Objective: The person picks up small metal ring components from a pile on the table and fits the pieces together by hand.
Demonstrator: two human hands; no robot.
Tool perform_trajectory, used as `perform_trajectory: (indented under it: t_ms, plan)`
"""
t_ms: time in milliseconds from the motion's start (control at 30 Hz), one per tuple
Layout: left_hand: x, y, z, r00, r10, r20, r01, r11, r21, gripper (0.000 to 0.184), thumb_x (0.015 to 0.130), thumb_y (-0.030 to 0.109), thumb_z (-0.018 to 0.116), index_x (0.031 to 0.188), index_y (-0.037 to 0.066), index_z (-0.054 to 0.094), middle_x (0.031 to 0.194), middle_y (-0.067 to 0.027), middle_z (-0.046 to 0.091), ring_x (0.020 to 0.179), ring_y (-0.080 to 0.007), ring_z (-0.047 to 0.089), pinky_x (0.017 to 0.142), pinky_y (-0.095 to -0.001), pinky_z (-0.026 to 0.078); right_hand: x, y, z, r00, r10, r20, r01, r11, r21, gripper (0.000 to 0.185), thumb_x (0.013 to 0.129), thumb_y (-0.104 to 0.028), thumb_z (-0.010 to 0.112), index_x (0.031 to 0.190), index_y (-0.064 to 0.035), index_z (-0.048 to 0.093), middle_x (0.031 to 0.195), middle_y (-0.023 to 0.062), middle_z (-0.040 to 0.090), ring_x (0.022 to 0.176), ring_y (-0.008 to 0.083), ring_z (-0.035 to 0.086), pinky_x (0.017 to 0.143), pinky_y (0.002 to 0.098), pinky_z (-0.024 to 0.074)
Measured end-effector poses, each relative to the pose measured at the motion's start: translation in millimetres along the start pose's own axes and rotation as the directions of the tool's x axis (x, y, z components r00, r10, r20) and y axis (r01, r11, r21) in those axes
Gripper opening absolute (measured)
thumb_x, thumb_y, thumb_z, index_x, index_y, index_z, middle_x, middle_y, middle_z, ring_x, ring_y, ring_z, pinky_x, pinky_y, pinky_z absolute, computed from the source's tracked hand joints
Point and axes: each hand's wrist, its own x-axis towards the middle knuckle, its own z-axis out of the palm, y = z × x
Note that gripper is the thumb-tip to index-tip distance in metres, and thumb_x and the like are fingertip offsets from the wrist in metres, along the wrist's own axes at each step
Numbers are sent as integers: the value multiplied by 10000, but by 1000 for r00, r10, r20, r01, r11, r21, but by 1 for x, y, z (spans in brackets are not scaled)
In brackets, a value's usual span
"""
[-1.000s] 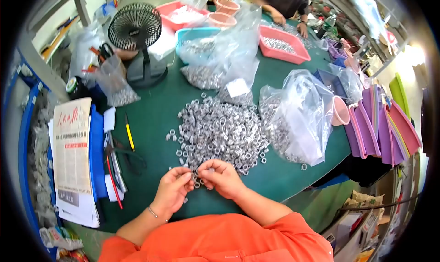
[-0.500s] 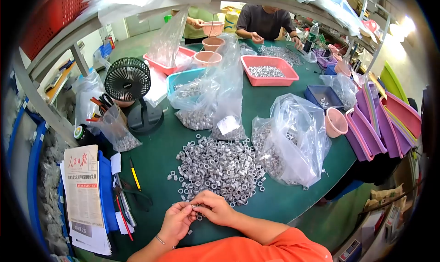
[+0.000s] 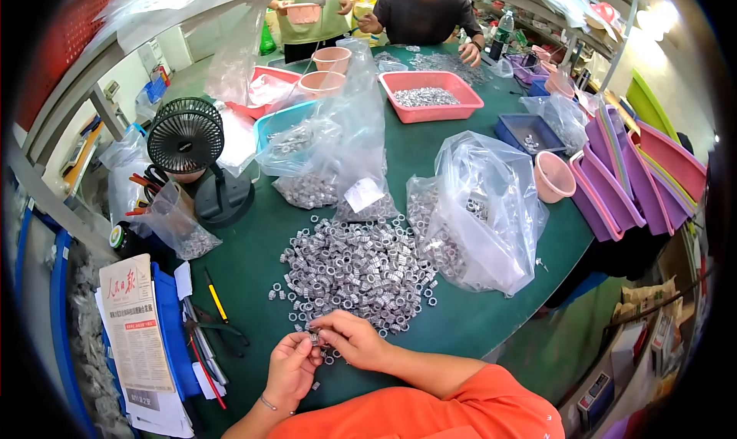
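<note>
At the near edge of the pile, my left hand (image 3: 289, 368) and my right hand (image 3: 355, 342) meet fingertip to fingertip. Both pinch a small grey metal ring (image 3: 313, 337), which their fingers partly cover. Just beyond them spreads a heap of similar metal rings (image 3: 357, 274) on the green tabletop (image 3: 261, 266). A few loose rings lie close under my right hand, and one small piece (image 3: 315, 386) rests beside my left wrist.
Clear bags of rings (image 3: 480, 224) stand behind the heap. To the left are a black fan (image 3: 186, 136), a newspaper (image 3: 138, 316) and a yellow cutter (image 3: 216, 297). A pink tray (image 3: 434, 115) holds metal parts. Across the table are two people, one holding a pink basket (image 3: 303, 13).
My view has shifted slightly, so the table appears higher. My hands stay together, with the ring now showing more between the fingertips. The seated person opposite has raised one hand.
</note>
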Motion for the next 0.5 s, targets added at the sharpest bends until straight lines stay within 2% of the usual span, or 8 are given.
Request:
perform_trajectory:
  t_ms: [67,100,167,233,500]
  plan:
    - [0,-1,1,999,9,-33,-10,1000,-24,61,826,52,541,882,34,524,792,-76,576,674,-141,547,630,-250,466,1,-1,-1,983,183,-1,-182,978,103,155,802,-34,565,955,-13,577,797,68,528,695,123,540,609,237,434]
    - [0,-2,0,999,21,-48,-22,1000,-14,58,824,47,542,878,28,530,795,-82,581,679,-146,554,634,-252,472,1,-3,-2,984,179,13,-179,978,105,155,802,-34,565,955,-13,577,797,68,528,695,123,540,609,237,434]
    - [1,-2,-2,996,48,-72,-49,999,-10,56,823,41,542,875,22,535,798,-88,586,685,-151,562,637,-254,477,2,-7,-5,992,78,100,-71,995,-69,147,796,-51,583,941,-30,584,754,42,502,654,102,510,568,221,413]
    - [0,-2,-3,1000,26,-19,-26,999,-23,64,818,16,546,881,6,543,829,-95,594,709,-153,576,667,-249,483,2,-6,-2,995,55,84,-52,998,-36,135,788,-51,596,923,-41,592,721,30,478,619,96,486,541,214,396]
    - [-1,-3,-2,998,0,-69,-3,999,-39,61,828,29,530,885,9,540,826,-101,586,718,-168,573,660,-260,481,0,2,-3,995,49,85,-42,996,-79,129,789,-60,595,917,-39,590,771,62,516,678,145,541,578,240,435]
